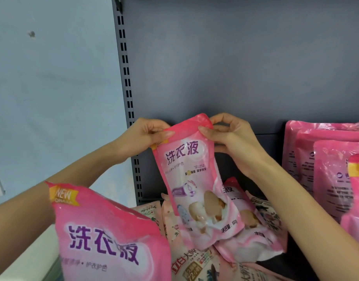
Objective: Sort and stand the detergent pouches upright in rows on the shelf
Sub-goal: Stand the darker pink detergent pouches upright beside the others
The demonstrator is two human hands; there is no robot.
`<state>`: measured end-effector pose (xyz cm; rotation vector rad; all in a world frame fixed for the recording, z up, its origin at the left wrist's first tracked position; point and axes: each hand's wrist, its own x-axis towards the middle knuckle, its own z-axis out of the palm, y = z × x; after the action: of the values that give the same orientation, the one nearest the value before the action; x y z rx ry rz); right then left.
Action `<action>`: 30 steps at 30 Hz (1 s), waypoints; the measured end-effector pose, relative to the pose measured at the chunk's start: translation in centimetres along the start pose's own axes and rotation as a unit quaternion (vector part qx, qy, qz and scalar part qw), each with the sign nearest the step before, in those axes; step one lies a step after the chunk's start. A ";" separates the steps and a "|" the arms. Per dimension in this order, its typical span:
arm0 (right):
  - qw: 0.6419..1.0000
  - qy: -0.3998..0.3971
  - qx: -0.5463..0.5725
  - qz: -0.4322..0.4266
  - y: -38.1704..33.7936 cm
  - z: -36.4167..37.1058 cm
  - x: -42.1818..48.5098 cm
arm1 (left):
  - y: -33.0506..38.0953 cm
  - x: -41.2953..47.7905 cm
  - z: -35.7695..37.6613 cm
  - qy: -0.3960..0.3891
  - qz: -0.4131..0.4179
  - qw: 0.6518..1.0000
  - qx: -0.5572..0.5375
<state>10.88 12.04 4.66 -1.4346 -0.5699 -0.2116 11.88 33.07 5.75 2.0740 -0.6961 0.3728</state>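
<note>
A pink detergent pouch (195,179) with purple lettering hangs tilted above the shelf. My left hand (142,134) pinches its top left corner and my right hand (233,136) pinches its top right corner. Its bottom touches a heap of lying pouches (253,236). A row of pink pouches (324,171) stands upright at the right, backs facing me. Another pink pouch (105,236) fills the lower left foreground under my left forearm.
Beige floral pouches (195,264) lie in the heap at the bottom. The dark shelf back panel (235,67) rises behind, with a slotted upright post (128,94) at its left edge. A pale blue wall (53,88) lies left of the shelf.
</note>
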 end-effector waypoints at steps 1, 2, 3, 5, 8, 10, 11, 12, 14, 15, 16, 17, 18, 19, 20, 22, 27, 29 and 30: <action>1.000 0.002 0.007 -0.003 -0.2 0.0 0.0 | 0.5 0.0 -0.1 0.005 0.005 1.000 0.009; 1.000 0.003 0.016 -0.005 -0.4 0.0 -0.1 | 0.9 -0.1 -0.3 0.011 0.011 1.000 0.019; 1.000 0.006 0.024 -0.006 -0.7 -0.1 -0.1 | 1.4 -0.1 -0.4 0.019 0.016 0.999 0.026; 0.999 0.015 0.031 -0.010 -1.1 -0.2 -0.2 | 2.2 -0.1 -0.6 0.035 0.027 0.999 0.030; 0.999 0.023 0.027 -0.024 -1.4 -0.4 -0.3 | 3.3 -0.2 -0.9 0.048 0.041 0.997 0.032; 0.999 0.025 0.023 -0.031 -1.4 -0.4 -0.2 | 3.7 -0.3 -0.9 0.051 0.049 0.997 0.043; 0.999 0.027 0.020 -0.033 -1.3 -0.4 -0.2 | 3.7 -0.3 -0.9 0.056 0.051 0.996 0.048; 0.999 0.030 0.015 -0.034 -1.1 -0.4 -0.2 | 3.8 -0.2 -0.8 0.062 0.052 0.995 0.052; 0.999 0.034 0.005 -0.032 -0.8 -0.4 -0.1 | 3.6 -0.1 -0.8 0.074 0.051 0.994 0.058; 0.999 0.033 0.004 -0.029 -0.6 -0.4 -0.1 | 3.5 -0.1 -0.7 0.079 0.050 0.994 0.061; 0.999 0.033 0.003 -0.027 -0.4 -0.4 0.0 | 3.5 0.0 -0.7 0.083 0.050 0.993 0.065; 0.999 0.033 0.002 -0.025 -0.3 -0.4 0.0 | 3.4 0.1 -0.6 0.087 0.050 0.993 0.069; 0.999 0.032 0.003 -0.024 -0.2 -0.4 0.1 | 3.3 0.2 -0.6 0.091 0.051 0.992 0.074; 0.999 0.031 0.004 -0.022 -0.1 -0.4 0.2 | 3.3 0.3 -0.6 0.094 0.052 0.991 0.080; 0.999 0.027 0.006 -0.022 0.1 -0.5 0.3 | 3.2 0.3 -0.6 0.097 0.053 0.990 0.085; 1.000 0.014 0.006 -0.023 0.3 -0.7 0.4 | 3.0 0.4 -0.6 0.102 0.053 0.989 0.093; 0.999 0.010 -0.026 0.025 1.5 -1.6 0.6 | 2.6 0.8 -0.7 0.124 0.045 0.985 0.107; 0.995 0.040 -0.071 0.056 2.3 -2.3 0.8 | 2.7 0.9 -0.6 0.128 0.048 0.985 0.110; 0.991 0.051 -0.103 0.075 2.9 -2.7 0.9 | 2.8 0.9 -0.5 0.126 0.049 0.985 0.110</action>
<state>13.69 10.01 2.47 -1.6487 -0.3610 -0.2272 10.95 31.95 8.32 2.1513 -0.6275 0.7857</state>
